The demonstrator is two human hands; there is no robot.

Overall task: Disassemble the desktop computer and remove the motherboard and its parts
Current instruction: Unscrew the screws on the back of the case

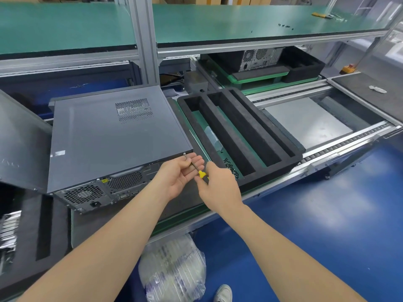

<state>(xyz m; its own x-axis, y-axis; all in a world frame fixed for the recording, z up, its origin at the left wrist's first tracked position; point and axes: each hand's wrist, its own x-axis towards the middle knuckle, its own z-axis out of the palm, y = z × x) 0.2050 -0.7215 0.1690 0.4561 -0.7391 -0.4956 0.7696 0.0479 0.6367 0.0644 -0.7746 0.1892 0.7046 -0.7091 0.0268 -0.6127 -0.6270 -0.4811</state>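
Bench: grey-matted assembly-line bench with aluminium rails, under a green shelf and above a blue floor.
Computer: dark grey metal desktop computer case lies on its side on the bench, left of centre. Side cover in place; rear panel with fan grilles faces the person.
Screw: small silver cover screw at the rear right corner of the case, met by the driver tip.
Screwdriver: slim steel-shafted screwdriver with yellow handle, angled up to the screw.
Right grip: right grip is closed round the yellow handle.
Left grip: left grip is palm up with fingers relaxed; the shaft rests across them as a guide.
Stage: judged early. Cover not yet off; motherboard not in view.
Risk: a shaft tilted off the screw axis may let the tip slip out, rounding the head or scoring the cover. A freed screw may roll off the fingers into the gap beside the case.
Tray: black foam tray with long slots sits just right of the case, with small black screws heaped in a near slot.
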